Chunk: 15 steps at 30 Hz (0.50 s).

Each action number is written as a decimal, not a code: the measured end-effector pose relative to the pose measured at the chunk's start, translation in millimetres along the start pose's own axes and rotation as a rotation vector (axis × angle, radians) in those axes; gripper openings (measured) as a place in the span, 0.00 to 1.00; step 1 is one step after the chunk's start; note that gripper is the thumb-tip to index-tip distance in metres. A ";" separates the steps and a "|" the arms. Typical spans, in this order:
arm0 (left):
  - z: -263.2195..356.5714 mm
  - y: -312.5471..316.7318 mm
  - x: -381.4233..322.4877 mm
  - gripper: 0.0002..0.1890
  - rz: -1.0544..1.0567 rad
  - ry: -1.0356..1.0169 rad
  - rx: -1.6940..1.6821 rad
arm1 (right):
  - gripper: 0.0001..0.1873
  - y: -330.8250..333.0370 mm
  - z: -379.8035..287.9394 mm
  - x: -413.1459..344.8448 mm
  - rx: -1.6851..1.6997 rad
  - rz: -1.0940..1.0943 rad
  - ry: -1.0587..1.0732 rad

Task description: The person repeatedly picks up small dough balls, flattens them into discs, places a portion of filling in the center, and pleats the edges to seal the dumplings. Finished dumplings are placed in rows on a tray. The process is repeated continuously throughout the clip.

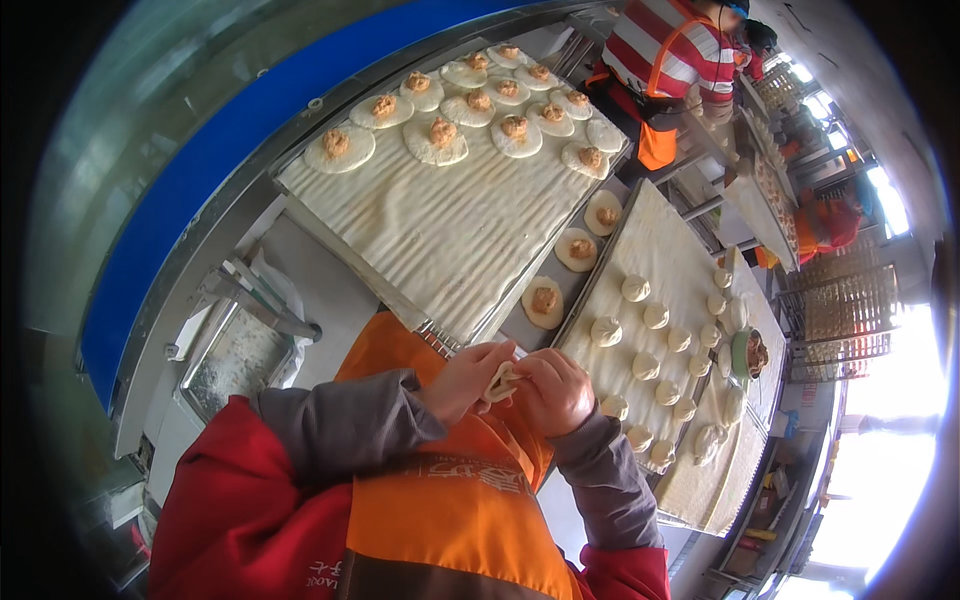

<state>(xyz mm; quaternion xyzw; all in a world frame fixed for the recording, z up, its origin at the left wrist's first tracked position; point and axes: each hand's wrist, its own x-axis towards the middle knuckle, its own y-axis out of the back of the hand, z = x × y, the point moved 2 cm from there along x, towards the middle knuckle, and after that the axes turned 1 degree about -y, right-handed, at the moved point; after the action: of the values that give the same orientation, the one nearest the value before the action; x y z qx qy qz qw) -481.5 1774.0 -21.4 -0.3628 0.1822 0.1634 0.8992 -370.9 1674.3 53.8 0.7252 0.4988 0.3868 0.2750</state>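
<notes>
Between my two hands is a partly gathered dough wrapper (501,381), its edge folded; any filling inside is hidden. My left hand (466,379) grips one side of it and my right hand (553,386) pinches the other, in front of the orange apron. Beyond them, flat dough rounds with filling (440,139) lie at the far end of a cloth-covered tray (420,240). Several more filled rounds (544,301) lie on the grey surface between the trays. Pleated buns (646,366) stand in rows on the cloth to the right.
A green bowl of filling (742,354) stands among dough pieces at the right. A metal tray (232,360) with whitish residue is at the left, beside a blue conveyor belt (202,150). A co-worker in a striped top (667,49) stands beyond the trays; racks (847,315) stand behind.
</notes>
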 end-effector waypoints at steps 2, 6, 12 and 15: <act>2.8 1.7 0.0 0.22 -0.054 -0.066 0.038 | 0.13 0.4 2.0 0.1 0.049 0.010 -0.019; 6.8 1.4 -1.8 0.23 -0.108 -0.081 0.027 | 0.12 2.0 1.6 1.9 -0.058 0.037 0.049; 17.1 3.5 6.5 0.24 -0.116 -0.143 0.368 | 0.11 0.5 0.6 -0.4 -0.062 0.087 0.078; 14.4 5.9 2.5 0.25 -0.078 -0.253 0.274 | 0.10 -2.0 2.2 -1.9 -0.096 0.079 0.070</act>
<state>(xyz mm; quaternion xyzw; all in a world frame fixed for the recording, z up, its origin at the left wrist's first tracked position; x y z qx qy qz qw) -478.8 1788.7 -16.4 -0.2201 0.0739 0.1464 0.9616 -370.4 1673.3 50.5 0.7164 0.4598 0.4460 0.2765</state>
